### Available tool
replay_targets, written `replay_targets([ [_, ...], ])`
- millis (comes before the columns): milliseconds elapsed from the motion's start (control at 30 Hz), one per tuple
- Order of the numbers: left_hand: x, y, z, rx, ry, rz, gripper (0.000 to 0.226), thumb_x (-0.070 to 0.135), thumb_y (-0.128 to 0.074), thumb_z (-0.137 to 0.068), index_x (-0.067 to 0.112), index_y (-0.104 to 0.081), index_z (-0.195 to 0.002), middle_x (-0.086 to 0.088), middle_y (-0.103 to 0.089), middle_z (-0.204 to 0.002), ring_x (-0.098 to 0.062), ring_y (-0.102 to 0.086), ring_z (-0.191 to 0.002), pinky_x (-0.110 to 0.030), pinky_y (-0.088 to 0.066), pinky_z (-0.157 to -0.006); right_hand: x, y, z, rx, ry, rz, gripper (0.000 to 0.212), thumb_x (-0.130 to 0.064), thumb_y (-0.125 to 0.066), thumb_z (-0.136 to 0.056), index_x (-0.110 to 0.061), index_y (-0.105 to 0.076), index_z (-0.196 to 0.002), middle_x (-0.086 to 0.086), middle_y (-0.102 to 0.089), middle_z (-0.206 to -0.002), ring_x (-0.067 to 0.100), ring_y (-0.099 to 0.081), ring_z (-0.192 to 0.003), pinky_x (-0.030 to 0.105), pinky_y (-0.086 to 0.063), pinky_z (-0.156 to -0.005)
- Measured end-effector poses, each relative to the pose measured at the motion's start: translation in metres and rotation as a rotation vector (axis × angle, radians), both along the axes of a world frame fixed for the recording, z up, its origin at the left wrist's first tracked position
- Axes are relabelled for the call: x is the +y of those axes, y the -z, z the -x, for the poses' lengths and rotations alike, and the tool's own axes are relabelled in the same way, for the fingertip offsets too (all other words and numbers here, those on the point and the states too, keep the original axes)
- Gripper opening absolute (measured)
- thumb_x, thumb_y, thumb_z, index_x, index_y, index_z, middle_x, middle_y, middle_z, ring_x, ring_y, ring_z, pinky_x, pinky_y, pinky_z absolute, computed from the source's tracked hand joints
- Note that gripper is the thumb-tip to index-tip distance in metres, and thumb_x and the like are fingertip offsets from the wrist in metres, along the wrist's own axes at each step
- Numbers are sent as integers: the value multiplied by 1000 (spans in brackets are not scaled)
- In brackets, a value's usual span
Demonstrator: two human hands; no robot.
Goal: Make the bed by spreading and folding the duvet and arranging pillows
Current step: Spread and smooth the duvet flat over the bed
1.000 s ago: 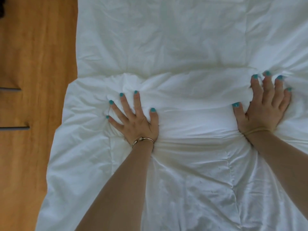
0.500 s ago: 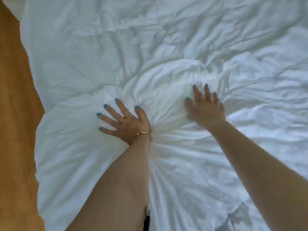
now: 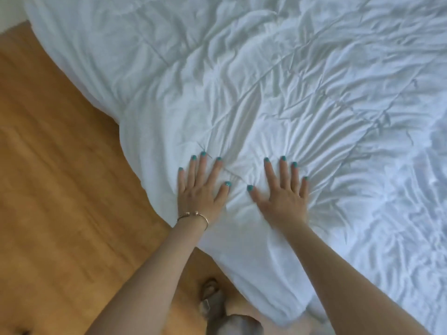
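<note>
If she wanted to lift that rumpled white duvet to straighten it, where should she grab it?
Probably the rumpled white duvet is best taken along its loose edge overhanging the wooden floor, from the floor side. That edge hangs free and lies just beside her flat left hand; her right hand presses further in, where the fabric lies flat.

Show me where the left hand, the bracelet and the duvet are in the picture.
left hand (image 3: 199, 189), head view, back of the hand.
bracelet (image 3: 193, 214), head view, band across the left wrist.
duvet (image 3: 302, 93), head view, wrinkled top surface.
</note>
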State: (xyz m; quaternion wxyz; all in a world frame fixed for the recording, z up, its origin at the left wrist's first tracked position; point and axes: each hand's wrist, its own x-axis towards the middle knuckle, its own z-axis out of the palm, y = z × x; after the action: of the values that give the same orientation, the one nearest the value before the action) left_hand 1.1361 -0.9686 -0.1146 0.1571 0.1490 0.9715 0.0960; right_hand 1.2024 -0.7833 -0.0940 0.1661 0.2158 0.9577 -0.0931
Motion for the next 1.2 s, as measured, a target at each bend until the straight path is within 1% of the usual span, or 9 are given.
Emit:
replay_targets([
  [333, -4, -17, -5, -191, 54, 59, 62, 59, -15, -96, 43, 17, -146, 8, 26, -157, -16, 23, -144, -45, 13, -117, -30, 4, -32, 63, 147, -14, 61, -63, -8, -97, -44, 13, -150, -6, 11, -162, 22, 17, -148, 51, 7, -119],
  [467, -18, -42, 22, -176, 232, 53, 61, 46, -26, -99, 38, 5, -151, -1, -26, -154, -21, -20, -143, -45, -12, -118, -29, -8, -17, -6, 198, 67, 60, -61, -15, -98, -44, 6, -151, -7, 11, -162, 21, 17, -148, 51, 10, -118],
  [533, -29, -56, 42, -91, 288, -15, 64, 31, -35, -99, 32, -2, -152, -2, -53, -124, -22, -49, -112, -40, -31, -108, -31, -20, -4, -88, 272, 135, 60, -53, -27, -98, -41, -4, -152, -6, 7, -163, 23, 14, -149, 53, 8, -117],
  [600, -42, -63, 66, 32, 275, -56, 67, 20, -43, -96, 30, -8, -153, -4, -56, -113, -24, -52, -93, -37, -40, -95, -43, -38, 15, -140, 432, 228, 62, -40, -40, -96, -35, -14, -152, -3, 3, -163, 26, 10, -149, 54, 4, -117],
  [700, -64, -68, 113, 119, 30, -161, 66, 19, -48, -96, 27, -15, -153, -7, -43, -140, -27, -44, -121, -38, -36, -103, -76, -62, 60, -57, 540, 294, 68, -30, -48, -91, -27, -18, -152, 0, -2, -163, 30, 0, -149, 53, 0, -118],
  [833, -107, -52, 195, 67, -434, -264, 58, 24, -42, -99, 21, -19, -152, -10, -24, -153, -32, -22, -139, -42, -24, -113, -127, -70, 140, 165, 170, 353, 72, -42, -54, -93, -35, -15, -153, -2, -5, -162, 24, -5, -149, 47, -7, -121],
  [933, -145, -19, 242, -249, -853, -488, 81, 39, -58, -89, 16, -11, -151, -12, -31, -148, -32, -36, -134, -44, -33, -110, -149, -64, 215, 151, -130, 279, 91, -57, -63, -83, -42, -6, -152, -6, 5, -163, 24, 5, -149, 50, -5, -120],
  [1100, -164, 27, 266, -773, -820, -701, 107, 75, -68, -60, 42, -11, -145, 5, -45, -141, -16, -53, -116, -41, -48, -97, -165, -49, 298, -114, -490, -64, 119, -70, -71, -64, -38, 2, -152, -6, -5, -161, 27, 7, -149, 55, 13, -116],
  [1200, -162, 13, 255, -676, -789, -786, 99, 44, -73, -77, 15, -12, -149, 2, -48, -133, -15, -54, -112, -14, -42, -86, -177, -48, 301, -95, -444, -139, 104, -67, -76, -57, -35, -28, -143, -3, -36, -138, 27, -24, -137, 53, 8, -117],
])
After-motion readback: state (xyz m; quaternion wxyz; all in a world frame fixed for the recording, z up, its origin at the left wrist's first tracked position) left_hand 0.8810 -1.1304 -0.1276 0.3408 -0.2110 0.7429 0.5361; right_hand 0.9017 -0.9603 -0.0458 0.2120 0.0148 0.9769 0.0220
